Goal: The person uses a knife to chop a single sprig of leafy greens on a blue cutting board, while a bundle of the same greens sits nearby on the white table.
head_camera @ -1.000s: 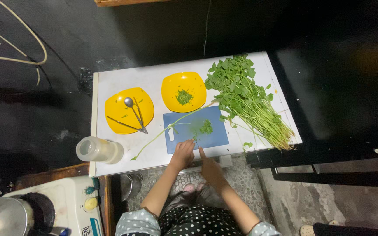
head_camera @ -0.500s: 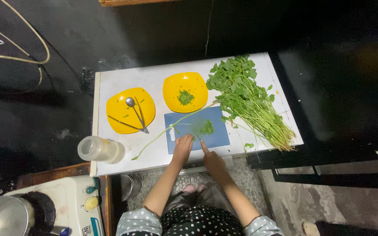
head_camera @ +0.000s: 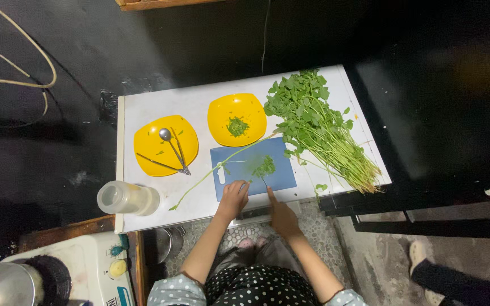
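Over the last second little changes: both hands stay at the near edge of the blue cutting board (head_camera: 254, 168), and only the camera drifts slightly. The left hand (head_camera: 233, 198) rests with curled fingers on the board's near left corner, beside a long green stem (head_camera: 211, 173) that runs diagonally from the table's near edge up toward the far right. The right hand (head_camera: 282, 214) sits just off the near edge, its index finger stretched onto the board toward a small pile of green leaves (head_camera: 265, 168). Neither hand is clamped on anything that I can see. The hands are apart, close together.

Farther off stand 2 yellow plates: the left plate (head_camera: 148, 139) carries a spoon (head_camera: 171, 144), the right plate (head_camera: 248, 110) holds chopped greens (head_camera: 237, 126). A large bunch of leafy herbs (head_camera: 319, 124) lies right of the board. A clear plastic jar (head_camera: 127, 198) lies on its side at the white table's (head_camera: 160, 102) near left corner.
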